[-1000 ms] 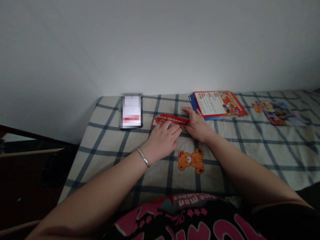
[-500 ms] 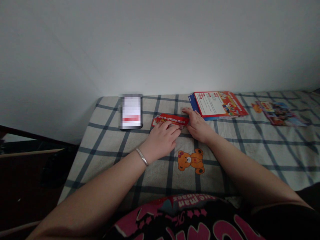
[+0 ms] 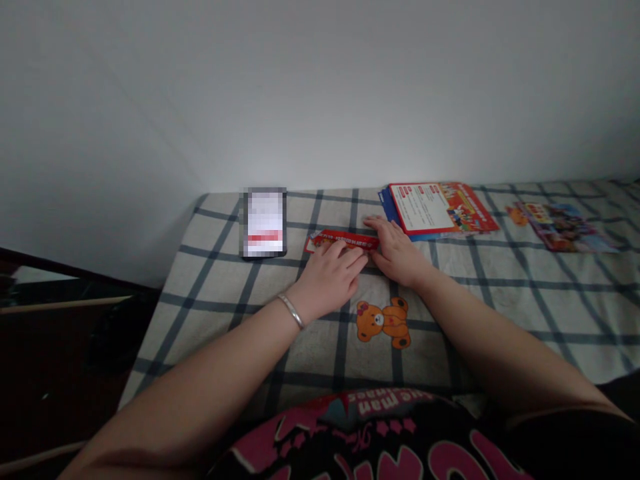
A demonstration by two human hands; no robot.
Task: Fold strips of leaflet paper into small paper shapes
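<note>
A narrow folded strip of red printed paper (image 3: 345, 238) lies on a checked bedsheet (image 3: 500, 293). My left hand (image 3: 327, 277) rests on its near edge with the fingers flat and pressed down. My right hand (image 3: 397, 250) lies flat at the strip's right end, fingers stretched along it. Both hands touch the paper; neither lifts it. A silver bracelet (image 3: 291, 311) sits on my left wrist.
A phone (image 3: 265, 222) lies screen up to the left of the strip. A stack of red and blue leaflets (image 3: 440, 209) lies just right of my right hand, another leaflet (image 3: 563, 225) farther right. A bear print (image 3: 384, 321) marks the sheet. The bed's left edge drops to a dark floor.
Almost nothing differs. My left fingers have shifted slightly along the red strip; the view has moved a little. Both hands stay pressed on the paper.
</note>
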